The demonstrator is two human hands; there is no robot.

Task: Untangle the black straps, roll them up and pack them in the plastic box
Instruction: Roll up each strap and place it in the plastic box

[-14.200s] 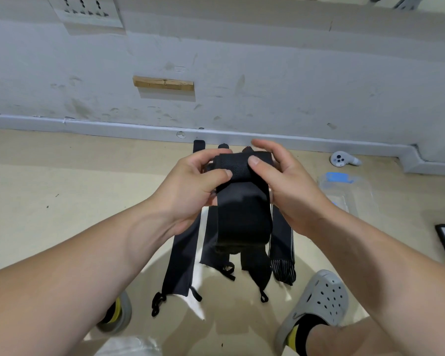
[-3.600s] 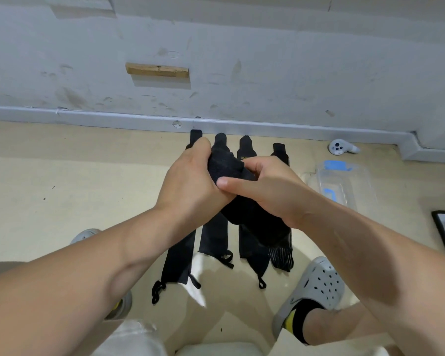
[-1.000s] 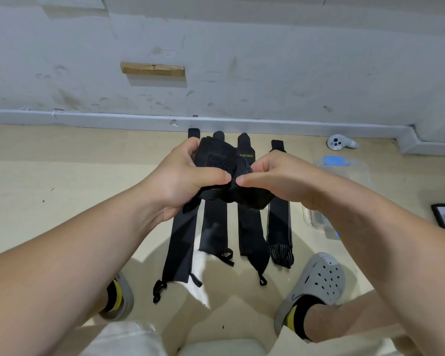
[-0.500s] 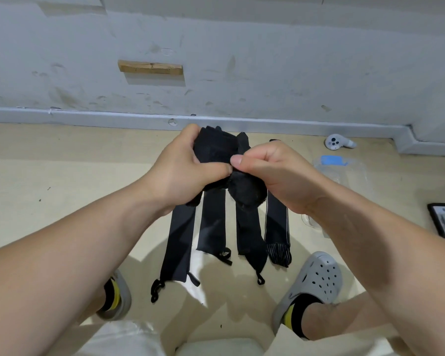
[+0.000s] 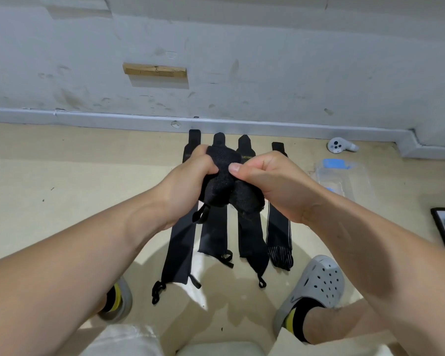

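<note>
Fingers of the left hand [image 5: 188,181] curl round the roll [image 5: 222,181] from its 9 o'clock side, a grip closed tight on the cloth. That roll is up in the air between both hands, over four flat straps [image 5: 213,232] that lie side by side on the floor [image 5: 62,201], each running from 12 to 6 o'clock. From 3 o'clock the right hand [image 5: 275,181] pinches the roll, its grip pressed on the outer turn. Some seconds back a long tail hung below the hands; now it is wound in, and only a small loop [image 5: 201,214] dangles at 6 o'clock of the roll. I judge this strap all but rolled: the end wants fixing down, then the roll can go to the box [image 5: 344,181], which sits on the floor at 3 o'clock of the right hand, near but apart. With four straps unrolled, most of the task lies ahead.
</note>
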